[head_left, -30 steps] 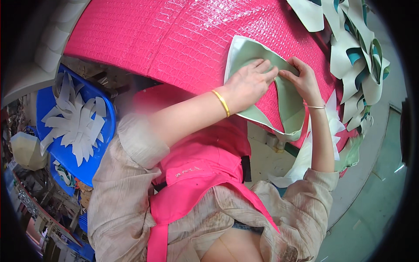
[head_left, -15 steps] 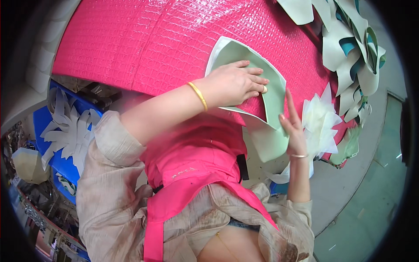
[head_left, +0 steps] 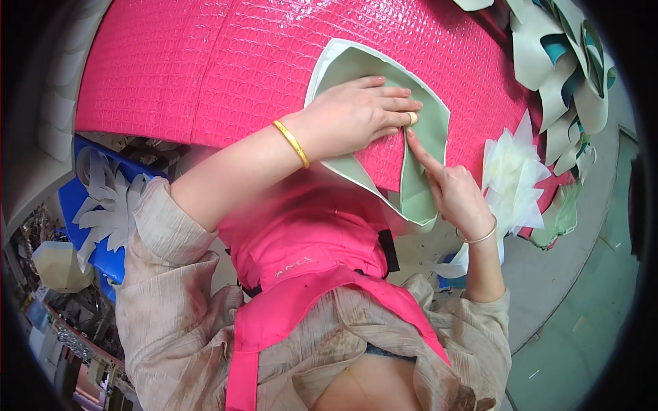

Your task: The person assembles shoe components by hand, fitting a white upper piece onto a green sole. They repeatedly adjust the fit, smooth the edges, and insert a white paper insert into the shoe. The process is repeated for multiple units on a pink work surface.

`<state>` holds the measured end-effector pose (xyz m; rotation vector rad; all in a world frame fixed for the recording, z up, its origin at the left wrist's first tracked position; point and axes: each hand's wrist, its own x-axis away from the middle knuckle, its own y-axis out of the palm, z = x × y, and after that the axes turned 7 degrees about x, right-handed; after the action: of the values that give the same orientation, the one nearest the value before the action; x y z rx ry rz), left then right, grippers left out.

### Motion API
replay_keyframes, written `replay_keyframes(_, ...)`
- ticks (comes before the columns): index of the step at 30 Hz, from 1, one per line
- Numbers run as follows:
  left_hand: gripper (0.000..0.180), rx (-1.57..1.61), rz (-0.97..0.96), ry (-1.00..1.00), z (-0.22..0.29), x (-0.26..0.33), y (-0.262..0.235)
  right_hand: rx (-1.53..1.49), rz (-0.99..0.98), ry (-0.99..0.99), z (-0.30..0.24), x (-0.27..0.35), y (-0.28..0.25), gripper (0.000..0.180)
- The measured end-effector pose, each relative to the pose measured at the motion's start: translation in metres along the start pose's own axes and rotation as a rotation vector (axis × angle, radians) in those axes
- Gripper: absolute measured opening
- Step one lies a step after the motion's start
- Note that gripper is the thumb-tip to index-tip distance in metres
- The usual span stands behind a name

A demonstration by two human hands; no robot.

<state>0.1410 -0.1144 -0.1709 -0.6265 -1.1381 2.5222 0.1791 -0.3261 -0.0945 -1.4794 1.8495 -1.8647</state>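
Note:
A pale green sheet piece with a white edge point(head_left: 349, 65) lies on the pink textured work surface point(head_left: 157, 89), a gap in it showing pink. My left hand point(head_left: 360, 113) rests flat on this piece, fingers stretched out, a yellowish band around one finger near its tip. Against the inner edge of the gap, close to the left fingertips, my right hand point(head_left: 458, 195) presses its straight index finger; its other fingers are bent and partly hidden. The near corner of the piece reaches past the front edge of the pink surface.
A stack of white translucent pieces point(head_left: 514, 178) sits just right of my right hand. Curled pale green pieces point(head_left: 589, 103) hang at the far right, with more green sheets point(head_left: 558, 216) below. Left, a blue container point(head_left: 106, 257) holds white strip-like pieces point(head_left: 110, 205).
My right hand has gone from the outer right side of the sheet to its inner edge, index finger extended. The raised near corner lies flatter. My left hand stays pressed on the piece.

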Motion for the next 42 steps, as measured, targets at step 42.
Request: replay_keyframes(42,0.036,-0.233,0.39,-0.209,0.045,-0.018,-0.059,-0.576,0.298,-0.143,0.036,-0.08,-0.048,0.042)
